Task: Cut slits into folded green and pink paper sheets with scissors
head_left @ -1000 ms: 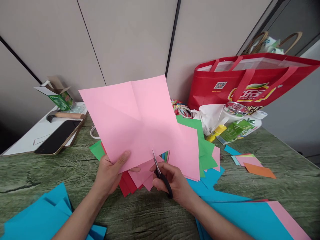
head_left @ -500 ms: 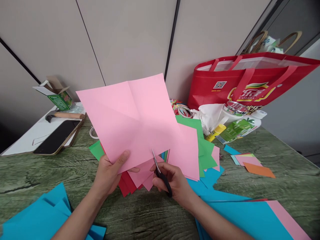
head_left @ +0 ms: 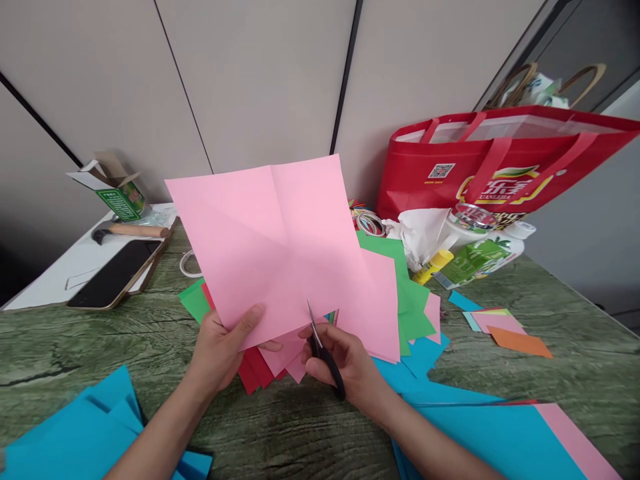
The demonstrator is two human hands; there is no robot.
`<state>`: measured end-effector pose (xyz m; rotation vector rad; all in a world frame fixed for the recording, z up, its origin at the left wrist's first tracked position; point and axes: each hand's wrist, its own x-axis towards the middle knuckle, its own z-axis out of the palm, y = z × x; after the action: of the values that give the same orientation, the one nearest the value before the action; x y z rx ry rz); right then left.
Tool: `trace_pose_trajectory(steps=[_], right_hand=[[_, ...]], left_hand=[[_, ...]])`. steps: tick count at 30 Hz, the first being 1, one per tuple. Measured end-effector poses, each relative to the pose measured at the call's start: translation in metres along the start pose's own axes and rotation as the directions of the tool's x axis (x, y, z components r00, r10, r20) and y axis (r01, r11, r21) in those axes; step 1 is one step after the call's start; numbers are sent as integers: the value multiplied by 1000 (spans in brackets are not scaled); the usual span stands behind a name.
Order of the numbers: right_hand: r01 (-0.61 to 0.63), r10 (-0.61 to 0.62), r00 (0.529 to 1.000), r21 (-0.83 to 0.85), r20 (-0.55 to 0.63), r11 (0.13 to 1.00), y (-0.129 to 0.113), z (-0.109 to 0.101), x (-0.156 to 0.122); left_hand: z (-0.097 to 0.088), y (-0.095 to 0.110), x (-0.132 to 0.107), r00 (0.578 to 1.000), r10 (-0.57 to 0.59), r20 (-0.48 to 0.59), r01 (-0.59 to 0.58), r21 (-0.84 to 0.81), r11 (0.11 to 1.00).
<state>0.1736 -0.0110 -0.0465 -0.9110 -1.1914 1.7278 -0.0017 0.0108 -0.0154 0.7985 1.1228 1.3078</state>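
My left hand [head_left: 223,350] pinches the lower edge of a creased pink paper sheet [head_left: 273,243] and holds it up over the table. Black-handled scissors [head_left: 320,347] are gripped in my right hand [head_left: 350,367], their blades pointing up into the sheet's bottom edge. Under the sheet lies a pile of pink, red, green and blue papers [head_left: 400,300].
Blue sheets lie at the lower left [head_left: 80,433] and lower right [head_left: 495,433] of the green table. A phone [head_left: 115,273] and a hammer [head_left: 130,231] rest on a white board at left. A red bag [head_left: 500,167], glue stick [head_left: 433,265], tape rolls [head_left: 367,220] and paper scraps [head_left: 505,330] sit right.
The pink sheet has shifted slightly to the right and the scissors' blades sit a little further into its lower edge. Both hands stay in nearly the same place.
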Motion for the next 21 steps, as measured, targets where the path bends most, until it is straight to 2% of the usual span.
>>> trace_pose_trajectory(steps=[21], right_hand=[[42,-43,998,-12,-49,999,7,2,2]], left_hand=[[0,1,-1,1000,5,-13,-5,-6,1000]])
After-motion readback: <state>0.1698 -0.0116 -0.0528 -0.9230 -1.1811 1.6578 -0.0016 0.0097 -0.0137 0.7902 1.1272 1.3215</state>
